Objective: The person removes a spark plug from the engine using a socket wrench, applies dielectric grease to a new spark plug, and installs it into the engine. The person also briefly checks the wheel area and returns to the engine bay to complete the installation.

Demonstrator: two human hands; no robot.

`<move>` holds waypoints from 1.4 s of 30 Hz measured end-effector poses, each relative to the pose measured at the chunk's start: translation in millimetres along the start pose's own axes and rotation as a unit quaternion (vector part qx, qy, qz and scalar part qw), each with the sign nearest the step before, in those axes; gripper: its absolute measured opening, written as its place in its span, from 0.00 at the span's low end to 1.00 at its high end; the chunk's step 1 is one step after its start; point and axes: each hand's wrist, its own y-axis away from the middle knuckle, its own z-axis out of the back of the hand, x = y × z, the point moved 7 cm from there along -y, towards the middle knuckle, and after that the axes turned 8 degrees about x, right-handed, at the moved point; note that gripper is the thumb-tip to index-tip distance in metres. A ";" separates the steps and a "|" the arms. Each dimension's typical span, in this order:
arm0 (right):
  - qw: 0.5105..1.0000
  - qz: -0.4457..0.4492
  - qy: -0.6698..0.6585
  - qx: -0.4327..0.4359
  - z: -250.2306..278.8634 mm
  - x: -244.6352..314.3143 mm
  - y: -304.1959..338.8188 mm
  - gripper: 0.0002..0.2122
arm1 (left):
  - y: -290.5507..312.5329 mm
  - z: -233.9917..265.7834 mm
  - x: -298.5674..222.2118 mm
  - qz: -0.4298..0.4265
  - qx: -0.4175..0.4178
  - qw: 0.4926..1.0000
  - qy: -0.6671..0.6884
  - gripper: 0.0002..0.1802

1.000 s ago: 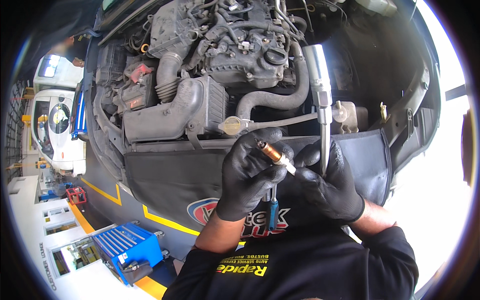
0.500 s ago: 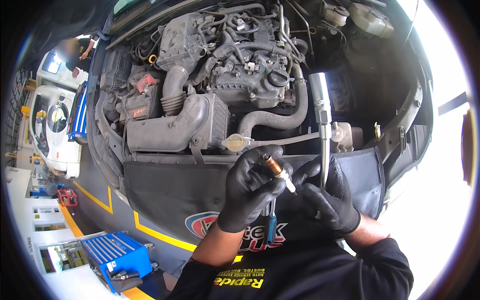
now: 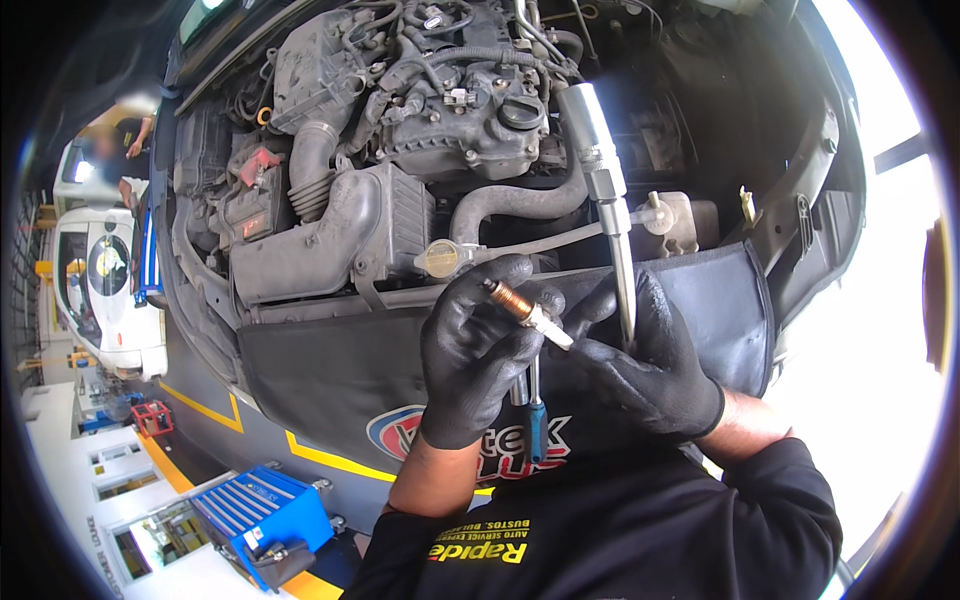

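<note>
A spark plug [image 3: 531, 316] with a coppery thread and white insulator is pinched in the fingers of my black-gloved left hand [image 3: 462, 362]. Its white end points toward my right hand [image 3: 655, 372], also gloved, whose fingertips are at or very near that end; contact cannot be made out. My right hand is closed around the shaft of a long chrome socket extension [image 3: 621, 262], its socket end up over the engine bay and leaning left. Below and between the hands, a blue-handled tool [image 3: 537, 432] with a metal shank shows in front of the fender cover [image 3: 320, 370].
The open engine bay holds the engine cover [image 3: 460, 130], an air intake box [image 3: 310, 245], a radiator cap [image 3: 441, 258] and a small reservoir [image 3: 672, 225]. A blue tool cart [image 3: 262, 515] stands on the floor at left. A white car [image 3: 110, 290] and another person [image 3: 132, 130] are farther off.
The socket extension has tipped from nearly upright to leaning left. My right fingers have come closer to the plug's white end. The whole view has shifted slightly, with the engine now higher and further left.
</note>
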 end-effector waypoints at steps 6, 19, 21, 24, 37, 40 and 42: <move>1.000 0.014 -0.016 0.003 3.4 -4.4 -0.8 0.09 | -0.5 -0.4 0.4 -0.002 -0.006 1.000 0.002 0.30; 0.994 0.082 0.076 -0.009 9.8 7.9 -1.9 0.16 | -2.6 1.6 2.1 0.007 -0.003 0.999 0.035 0.31; 0.987 0.100 0.124 -0.012 9.7 12.5 -2.0 0.16 | -2.4 2.9 2.6 0.009 0.000 0.999 0.034 0.32; 0.987 0.088 0.135 -0.005 11.0 13.2 -0.9 0.17 | -1.4 3.6 2.1 0.015 -0.005 1.000 0.000 0.34; 0.970 0.152 0.185 -0.032 12.6 8.5 -0.1 0.20 | -4.0 -1.1 -3.7 -0.008 -0.020 0.999 -0.036 0.39; 0.973 0.142 0.179 -0.031 11.9 8.8 -0.1 0.20 | -3.1 -0.8 -3.7 -0.014 -0.016 0.999 -0.038 0.39; 0.976 0.131 0.172 -0.025 11.6 9.4 0.3 0.20 | -3.1 -0.8 -3.6 -0.018 -0.010 0.999 -0.045 0.40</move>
